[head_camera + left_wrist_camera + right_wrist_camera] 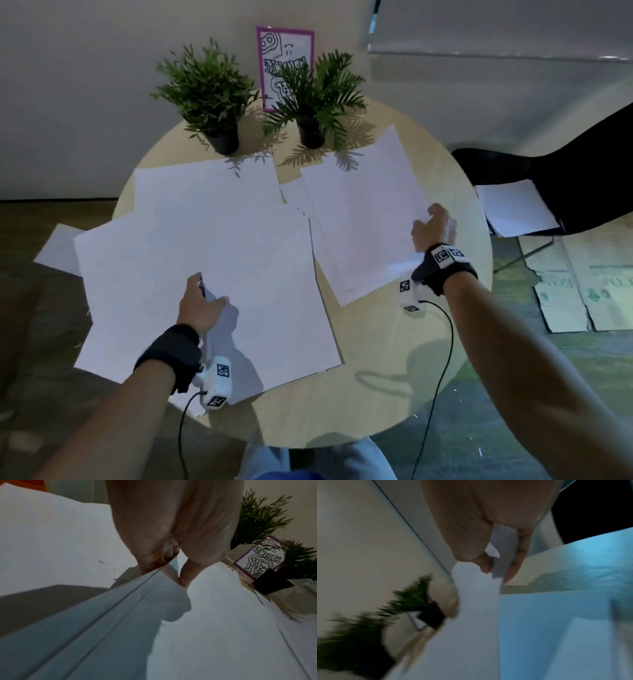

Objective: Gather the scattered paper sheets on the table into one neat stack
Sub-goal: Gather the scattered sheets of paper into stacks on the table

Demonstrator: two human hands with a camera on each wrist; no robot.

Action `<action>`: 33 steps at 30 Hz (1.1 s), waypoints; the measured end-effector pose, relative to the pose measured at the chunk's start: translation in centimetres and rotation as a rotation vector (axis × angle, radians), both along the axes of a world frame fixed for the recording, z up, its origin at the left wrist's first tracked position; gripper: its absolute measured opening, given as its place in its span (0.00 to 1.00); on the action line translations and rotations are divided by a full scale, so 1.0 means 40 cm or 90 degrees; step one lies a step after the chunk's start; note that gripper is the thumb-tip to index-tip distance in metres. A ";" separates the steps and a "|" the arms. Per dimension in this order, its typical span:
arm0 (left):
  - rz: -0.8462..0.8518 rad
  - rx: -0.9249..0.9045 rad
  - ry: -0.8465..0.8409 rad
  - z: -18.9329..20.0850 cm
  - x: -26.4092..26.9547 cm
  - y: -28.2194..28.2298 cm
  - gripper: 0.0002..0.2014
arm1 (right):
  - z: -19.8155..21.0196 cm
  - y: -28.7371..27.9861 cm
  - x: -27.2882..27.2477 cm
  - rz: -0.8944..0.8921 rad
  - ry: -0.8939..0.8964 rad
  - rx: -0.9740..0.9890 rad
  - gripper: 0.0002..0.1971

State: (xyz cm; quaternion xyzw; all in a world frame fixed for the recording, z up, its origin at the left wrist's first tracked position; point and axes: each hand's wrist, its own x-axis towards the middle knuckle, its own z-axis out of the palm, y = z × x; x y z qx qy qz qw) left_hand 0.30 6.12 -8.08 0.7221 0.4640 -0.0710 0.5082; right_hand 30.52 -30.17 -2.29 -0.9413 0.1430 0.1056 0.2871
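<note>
Several white paper sheets lie scattered over a round pale wooden table (394, 387). My left hand (202, 303) pinches the left edge of a few overlapping sheets (263, 294) at the near left, thumb on top; the left wrist view shows the left hand (171, 566) with the lifted sheet edges (106, 609) between thumb and fingers. My right hand (433, 226) grips the right edge of a sheet (363, 219) on the right side of the table. In the blurred right wrist view the right hand (500, 566) has that sheet (476, 601) between its fingers and thumb. More sheets (205, 192) lie flat toward the back.
Two potted green plants (209, 96) (318, 99) and a pink-framed sign (284, 65) stand at the table's far edge. One sheet (56, 248) overhangs the left rim. A black chair (561, 178) at right carries more paper (517, 207). Flattened cardboard (589, 287) lies on the floor.
</note>
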 end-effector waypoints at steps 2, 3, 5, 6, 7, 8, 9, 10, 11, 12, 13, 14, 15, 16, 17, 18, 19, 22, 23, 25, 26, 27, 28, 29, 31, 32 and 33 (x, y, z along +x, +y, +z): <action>0.007 -0.014 -0.007 0.009 -0.003 -0.002 0.39 | 0.050 0.033 -0.026 0.009 -0.059 0.050 0.14; 0.005 -0.017 -0.012 0.011 -0.004 -0.002 0.39 | 0.068 0.045 -0.037 0.017 -0.097 0.074 0.13; 0.006 -0.015 -0.018 0.024 -0.005 -0.004 0.38 | 0.106 0.066 -0.076 0.012 -0.164 0.154 0.10; 0.008 -0.015 -0.023 0.028 -0.006 -0.006 0.38 | 0.115 0.076 -0.098 0.001 -0.180 0.213 0.09; 0.015 -0.026 -0.026 0.032 -0.005 -0.006 0.37 | 0.118 0.084 -0.120 -0.008 -0.186 0.267 0.08; 0.026 -0.041 -0.023 0.036 -0.006 -0.006 0.36 | 0.120 0.094 -0.143 -0.013 -0.185 0.303 0.08; 0.038 -0.057 -0.025 0.044 -0.005 -0.007 0.33 | 0.115 0.105 -0.166 -0.016 -0.173 0.320 0.08; 0.052 -0.081 -0.027 0.053 -0.005 -0.007 0.28 | 0.106 0.113 -0.191 -0.017 -0.155 0.325 0.08; 0.074 -0.114 -0.033 0.061 -0.006 -0.005 0.25 | 0.092 0.122 -0.218 -0.014 -0.133 0.331 0.08; 0.101 -0.153 -0.041 0.067 -0.009 -0.002 0.27 | 0.075 0.132 -0.251 -0.005 -0.101 0.335 0.09; 0.123 -0.191 -0.048 0.070 -0.016 0.002 0.32 | 0.048 0.140 -0.285 0.013 -0.064 0.339 0.11; 0.134 -0.222 -0.055 0.076 -0.020 0.005 0.36 | 0.020 0.147 -0.318 0.034 -0.024 0.328 0.13; 0.144 -0.239 -0.058 0.082 -0.024 0.006 0.39 | -0.007 0.153 -0.352 0.060 0.014 0.302 0.16; 0.154 -0.251 -0.057 0.087 -0.029 0.007 0.43 | -0.032 0.159 -0.387 0.090 0.046 0.271 0.18; 0.153 -0.259 -0.057 0.085 -0.032 0.009 0.46 | -0.053 0.165 -0.419 0.115 0.073 0.240 0.19; 0.138 -0.259 -0.058 0.089 -0.034 0.007 0.47 | -0.069 0.171 -0.449 0.136 0.095 0.213 0.20; 0.121 -0.251 -0.064 0.092 -0.036 0.001 0.46 | -0.080 0.179 -0.479 0.154 0.113 0.195 0.21; 0.096 -0.217 -0.085 0.094 -0.041 -0.012 0.31 | -0.099 0.200 -0.536 0.210 0.153 0.162 0.24; 0.079 -0.195 -0.088 0.091 -0.041 -0.016 0.26 | -0.099 0.208 -0.544 0.236 0.159 0.138 0.24; 0.046 -0.149 -0.081 0.083 -0.041 -0.020 0.23 | -0.094 0.218 -0.554 0.298 0.163 0.085 0.22; 0.032 -0.126 -0.078 0.083 -0.040 -0.021 0.22 | -0.087 0.221 -0.554 0.323 0.158 0.056 0.18; 0.020 -0.106 -0.074 0.077 -0.042 -0.020 0.21 | -0.082 0.220 -0.552 0.345 0.148 0.031 0.19; 0.011 -0.090 -0.069 0.077 -0.042 -0.022 0.21 | -0.080 0.215 -0.547 0.361 0.139 0.006 0.25; 0.006 -0.077 -0.065 0.074 -0.042 -0.024 0.21 | -0.073 0.210 -0.540 0.368 0.128 -0.019 0.29; -0.002 -0.042 -0.063 0.071 -0.041 -0.030 0.21 | -0.061 0.201 -0.514 0.357 0.083 -0.066 0.31; -0.004 -0.024 -0.058 0.069 -0.041 -0.033 0.21 | -0.055 0.197 -0.490 0.346 0.060 -0.081 0.29; -0.007 -0.007 -0.055 0.069 -0.040 -0.035 0.21 | -0.050 0.191 -0.458 0.334 0.038 -0.088 0.26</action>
